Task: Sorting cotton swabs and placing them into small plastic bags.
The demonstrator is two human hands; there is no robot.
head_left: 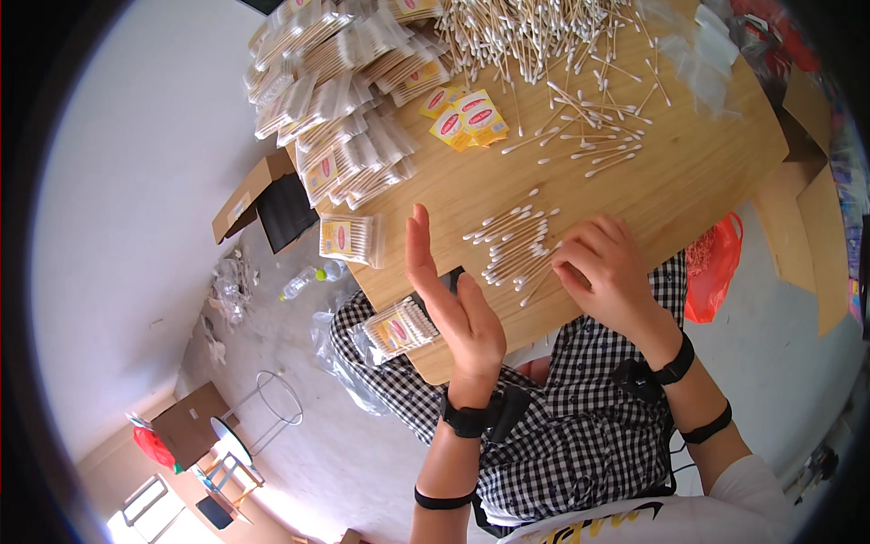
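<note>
A small loose bunch of wooden cotton swabs [513, 243] with white tips lies on the table between my hands. To its right, my right hand [605, 272] rests low with curled fingers, touching or nearly touching the swab ends. Whatever its fingertips hold, if anything, is hidden. On the left my left hand [456, 313] is raised edge-on, its fingers stretched out and holding nothing. Beside it, at the table's near-left edge, lies a clear bag of swabs [399, 328] with a yellow card. A second filled bag [350, 239] sits farther up the left edge.
Many filled swab bags [340, 109] are heaped at the far left. Yellow cards [467, 118] lie beside them. A big pile of loose swabs [535, 36] covers the far side of the wooden table [707, 163]. Clear plastic bags [702, 59] lie far right; a cardboard box [802, 208] stands beyond.
</note>
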